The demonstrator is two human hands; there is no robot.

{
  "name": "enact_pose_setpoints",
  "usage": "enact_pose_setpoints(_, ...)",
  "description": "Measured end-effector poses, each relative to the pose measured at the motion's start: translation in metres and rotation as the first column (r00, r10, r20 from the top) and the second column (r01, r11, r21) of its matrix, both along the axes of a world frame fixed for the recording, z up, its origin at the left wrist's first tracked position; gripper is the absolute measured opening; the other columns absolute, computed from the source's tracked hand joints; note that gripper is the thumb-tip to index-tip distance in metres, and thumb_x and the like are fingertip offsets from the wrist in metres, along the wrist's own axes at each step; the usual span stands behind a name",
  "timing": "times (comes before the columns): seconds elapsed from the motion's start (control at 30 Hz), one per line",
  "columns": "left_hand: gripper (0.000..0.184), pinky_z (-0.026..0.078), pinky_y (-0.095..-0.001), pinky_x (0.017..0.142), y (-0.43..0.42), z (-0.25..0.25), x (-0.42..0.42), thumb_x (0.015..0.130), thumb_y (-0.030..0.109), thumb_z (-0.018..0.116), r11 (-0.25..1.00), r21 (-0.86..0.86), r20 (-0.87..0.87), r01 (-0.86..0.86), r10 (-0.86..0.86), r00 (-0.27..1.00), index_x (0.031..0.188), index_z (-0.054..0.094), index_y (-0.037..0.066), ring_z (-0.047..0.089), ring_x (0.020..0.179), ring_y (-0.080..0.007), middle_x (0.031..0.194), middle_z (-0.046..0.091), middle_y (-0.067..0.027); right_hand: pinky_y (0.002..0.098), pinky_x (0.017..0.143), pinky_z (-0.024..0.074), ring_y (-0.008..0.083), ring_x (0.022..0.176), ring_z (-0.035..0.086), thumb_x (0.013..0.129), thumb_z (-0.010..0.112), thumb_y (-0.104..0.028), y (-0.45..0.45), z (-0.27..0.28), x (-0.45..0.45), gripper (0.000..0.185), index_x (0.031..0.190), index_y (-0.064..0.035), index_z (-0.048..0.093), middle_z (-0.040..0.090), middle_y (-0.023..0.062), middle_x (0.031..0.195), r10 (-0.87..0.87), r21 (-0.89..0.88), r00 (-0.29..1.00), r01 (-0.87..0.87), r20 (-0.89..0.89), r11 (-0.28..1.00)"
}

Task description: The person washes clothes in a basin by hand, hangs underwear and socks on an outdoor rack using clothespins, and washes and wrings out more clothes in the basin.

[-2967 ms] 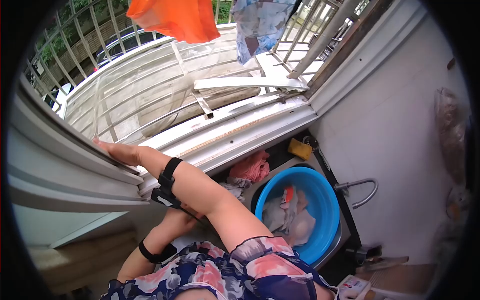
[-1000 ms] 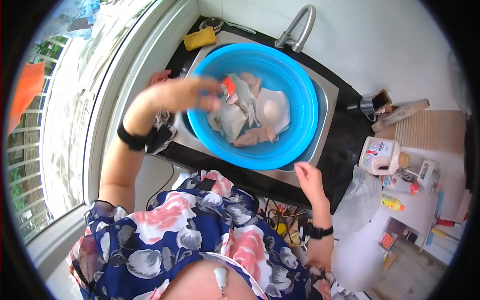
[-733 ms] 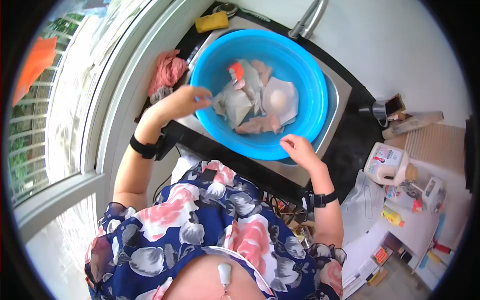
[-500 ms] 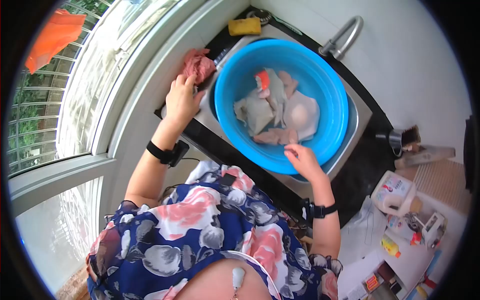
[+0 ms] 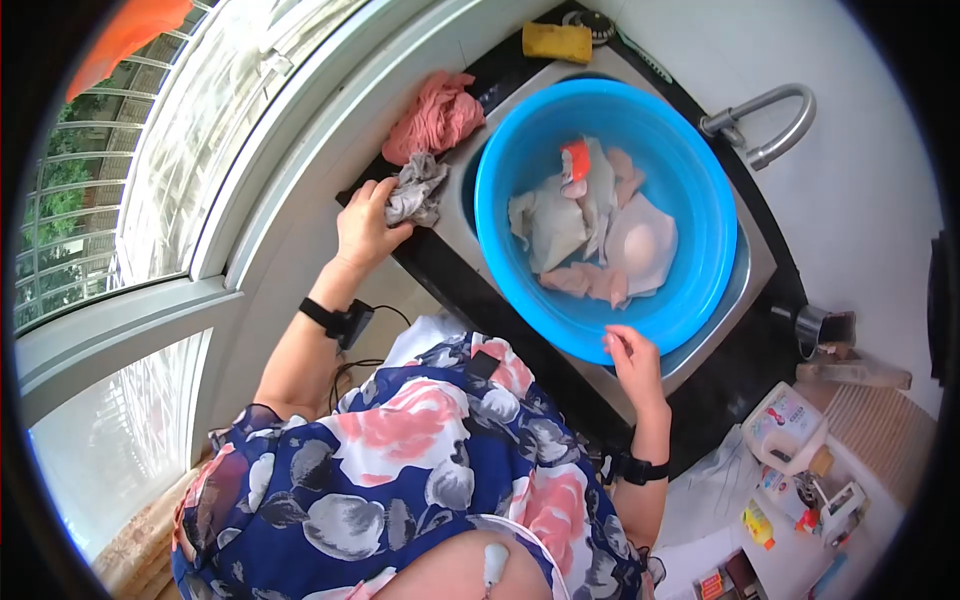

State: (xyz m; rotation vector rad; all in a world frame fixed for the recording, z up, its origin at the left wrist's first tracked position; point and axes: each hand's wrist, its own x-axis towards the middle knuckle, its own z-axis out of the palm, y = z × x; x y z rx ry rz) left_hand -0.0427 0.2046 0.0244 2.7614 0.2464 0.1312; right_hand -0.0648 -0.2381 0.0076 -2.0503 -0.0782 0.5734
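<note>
My left hand reaches to a crumpled grey cloth at the counter's left edge. Its thumb and fingers are spread at the cloth's near side, touching or almost touching it. A pink cloth lies bunched just beyond. The blue basin stands in the sink, with white and pale pink cloths and a red-orange piece inside. At the basin's near rim is my right hand, its fingers curled together with nothing visible in them. A black strap circles each wrist.
Behind the sink are a yellow sponge and a metal faucet. To the right stand a dark metal cup, a white detergent jug and a yellow bottle. A barred window is on the left.
My left hand has come off the window side, passed over the basin's left rim and moved to the grey cloth. My right hand has come up to the near rim. The view has turned towards the sink.
</note>
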Motion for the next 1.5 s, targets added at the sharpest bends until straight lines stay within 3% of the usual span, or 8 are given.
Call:
enact_pose_setpoints(0.2,0.058,0.049,-0.0423,0.075,-0.064,0.033,-0.029,0.058,0.022,0.079,0.846,-0.196,-0.069,0.496,-0.516,0.854,0.11,0.058,0.009,0.055,0.091,-0.0317,0.096,0.054,-0.0108,0.027,0.067,0.0518,0.0155,0.073,0.066,0.092,0.058,-0.011,0.003,0.002,0.007,0.018,0.103,0.0029,0.064,0.069,0.0117,0.085,-0.054,0.08,0.999,0.054,0.002,0.995)
enact_pose_setpoints(0.5,0.045,0.052,-0.043,0.073,-0.03,-0.001,-0.003,0.055,0.019,0.078,0.983,0.183,-0.077,0.014,0.001,0.997,0.097,0.066,0.01,0.056,0.089,-0.0312,0.092,0.058,-0.0101,0.0264,0.068,0.0524,0.015,0.074,0.065,0.092,0.058,-0.009,0.004,0.005,0.024,0.017,0.103,0.0032,0.064,0.068,0.0113,0.085,-0.052,0.134,0.999,0.053,-0.007,0.99)
enact_pose_setpoints(0.83,0.069,0.041,-0.0441,0.097,-0.04,0.054,0.028,0.063,0.017,0.081,0.884,0.458,0.05,0.092,-0.129,0.99,0.125,0.053,0.005,0.052,0.113,-0.0337,0.123,0.053,-0.0156,0.0323,0.067,0.0503,0.0209,0.072,0.065,0.086,0.065,-0.018,-0.021,-0.016,0.061,0.023,0.101,-0.0009,0.066,0.067,0.0132,0.079,0.19,-0.116,0.974,-0.204,-0.123,0.972)
enact_pose_setpoints(1.0,0.049,0.049,-0.045,0.083,-0.11,0.068,0.057,0.08,0.03,0.07,0.836,-0.245,-0.209,0.49,-0.539,0.816,0.118,0.058,0.0,0.062,0.095,-0.0386,0.099,0.065,-0.0212,0.0404,0.089,0.0482,0.0303,0.101,0.062,0.078,0.066,-0.009,-0.006,-0.026,0.098,0.041,0.119,-0.0064,0.062,0.064,0.0145,0.114,0.508,-0.383,0.861,-0.457,0.035,0.802)
enact_pose_setpoints(1.17,0.047,0.05,-0.046,0.083,-0.183,-0.014,0.112,0.083,0.022,0.065,0.633,-0.224,-0.573,0.741,-0.701,0.425,0.126,0.052,0.007,0.062,0.097,-0.0379,0.103,0.062,-0.0199,0.0426,0.094,0.0444,0.0299,0.115,0.051,0.075,0.065,-0.013,0.021,-0.069,0.102,0.045,0.12,-0.0129,0.061,0.058,0.0092,0.123,0.634,-0.519,0.752,-0.473,0.183,0.712)
enact_pose_setpoints(1.27,0.053,0.044,-0.0557,0.093,-0.209,-0.067,0.122,0.079,0.026,0.069,0.681,0.007,-0.563,0.732,-0.602,0.566,0.127,0.053,0.009,0.055,0.111,-0.0391,0.124,0.054,-0.0175,0.0459,0.104,0.0339,0.0284,0.129,0.038,0.075,0.066,-0.02,0.037,-0.078,0.104,0.039,0.114,-0.0158,0.066,0.055,0.006,0.128,0.72,-0.65,0.694,-0.548,-0.002,0.527)
enact_pose_setpoints(1.33,0.055,0.038,-0.0607,0.096,-0.213,-0.085,0.126,0.078,0.028,0.07,0.674,0.037,-0.623,0.738,-0.562,0.544,0.127,0.053,0.01,0.051,0.117,-0.0396,0.131,0.049,-0.0163,0.0452,0.109,0.0255,0.0267,0.131,0.037,0.077,0.064,-0.026,0.033,-0.087,0.112,0.034,0.108,-0.0138,0.071,0.055,0.0083,0.129,0.822,-0.828,0.551,-0.522,-0.144,0.204)
enact_pose_setpoints(1.5,0.059,0.027,-0.0689,0.099,-0.197,-0.113,0.127,0.072,0.027,0.072,0.69,-0.061,-0.785,0.721,-0.479,0.392,0.126,0.057,0.009,0.046,0.125,-0.0395,0.135,0.049,-0.0161,0.0416,0.115,0.0145,0.0245,0.136,0.031,0.086,0.05,-0.025,-0.001,-0.097,0.138,0.034,0.108,-0.0092,0.071,0.049,0.0102,0.139,0.704,-0.896,0.694,-0.397,-0.15,0.201)
